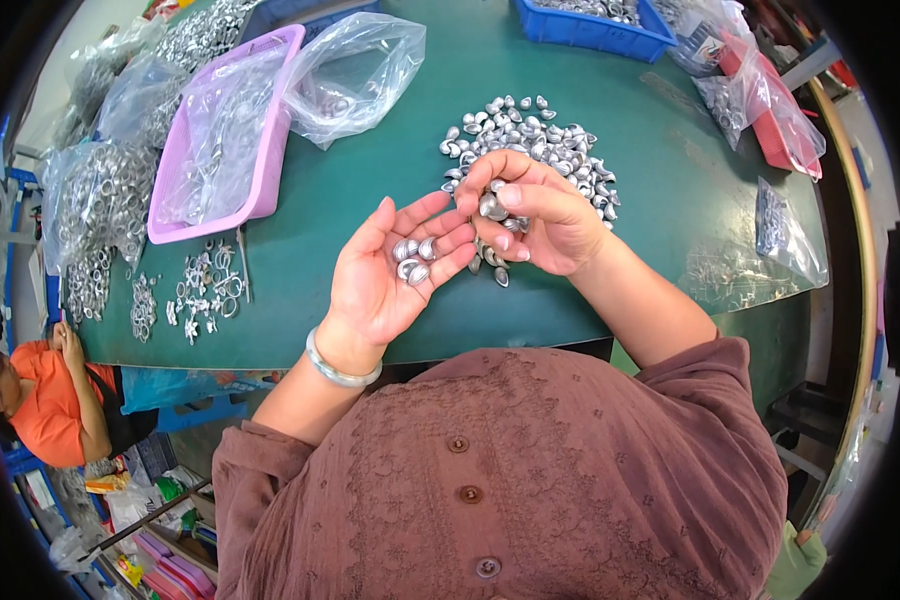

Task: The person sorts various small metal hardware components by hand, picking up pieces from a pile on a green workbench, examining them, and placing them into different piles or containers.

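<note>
My left hand (pixel 385 270) lies palm up over the green table (pixel 390 200), and several small silver metal shells (pixel 413 261) rest on its fingers. My right hand (pixel 535 215) is just to the right of it, thumb and fingers pinched on one silver shell (pixel 490 207). Behind and under my right hand spreads a loose pile of the same silver shells (pixel 535 140). A pale bangle (pixel 336 368) circles my left wrist.
A pink tray (pixel 270 190) lined with clear plastic stands at the left, with a clear bag (pixel 355 70) beside it. Metal rings and bags of them (pixel 100 210) crowd the left edge. Blue bin (pixel 595 30) and red tray (pixel 780 140) sit at the back. A person in orange (pixel 45 400) sits lower left.
</note>
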{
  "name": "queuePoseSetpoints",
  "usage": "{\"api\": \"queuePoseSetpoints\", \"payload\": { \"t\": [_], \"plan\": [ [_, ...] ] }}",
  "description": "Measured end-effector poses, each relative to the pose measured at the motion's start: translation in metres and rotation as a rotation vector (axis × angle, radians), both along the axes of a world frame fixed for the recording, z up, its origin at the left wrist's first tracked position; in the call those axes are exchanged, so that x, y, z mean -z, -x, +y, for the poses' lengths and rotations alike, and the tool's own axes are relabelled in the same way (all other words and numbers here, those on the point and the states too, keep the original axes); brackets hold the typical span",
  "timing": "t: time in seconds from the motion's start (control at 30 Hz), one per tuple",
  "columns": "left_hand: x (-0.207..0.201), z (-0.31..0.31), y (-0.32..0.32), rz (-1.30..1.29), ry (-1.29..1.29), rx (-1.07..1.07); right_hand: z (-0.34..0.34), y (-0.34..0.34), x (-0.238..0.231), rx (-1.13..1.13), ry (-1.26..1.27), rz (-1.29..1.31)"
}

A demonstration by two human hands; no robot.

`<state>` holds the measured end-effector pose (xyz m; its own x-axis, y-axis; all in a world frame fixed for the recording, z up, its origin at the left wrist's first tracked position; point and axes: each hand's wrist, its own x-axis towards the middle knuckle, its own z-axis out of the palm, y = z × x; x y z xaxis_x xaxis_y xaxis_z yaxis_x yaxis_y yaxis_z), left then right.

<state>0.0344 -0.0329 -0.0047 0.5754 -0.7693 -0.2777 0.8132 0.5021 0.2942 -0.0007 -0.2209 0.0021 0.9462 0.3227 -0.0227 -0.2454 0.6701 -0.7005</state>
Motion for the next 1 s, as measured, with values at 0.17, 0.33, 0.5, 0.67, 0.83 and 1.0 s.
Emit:
{"api": "queuePoseSetpoints", "payload": {
  "t": [0.17, 0.33, 0.5, 0.67, 0.83, 1.0],
  "plan": [
    [0.006, -0.001, 0.0, 0.037, 0.06, 0.02, 0.006, 0.001, 0.004, 0.099, 0.523, -0.126],
    [0.017, 0.001, 0.001, 0.025, 0.077, 0.093, 0.016, 0.009, -0.005, 0.201, 1.408, -0.784],
    [0.011, -0.005, 0.003, 0.03, -0.025, 0.055, 0.013, 0.009, 0.003, 0.171, 1.406, -0.823],
    [-0.003, -0.005, 0.005, 0.064, -0.252, 0.029, 0.014, 0.009, -0.005, 0.418, 1.467, -0.878],
    [-0.007, 0.0, 0.01, -0.236, -0.35, 0.127, 0.016, 0.009, 0.002, 0.6, 1.476, -1.015],
    [-0.006, 0.002, 0.011, -0.496, -0.477, 0.052, 0.01, 0.005, 0.001, 0.429, 1.079, -0.797]
  ]
}}
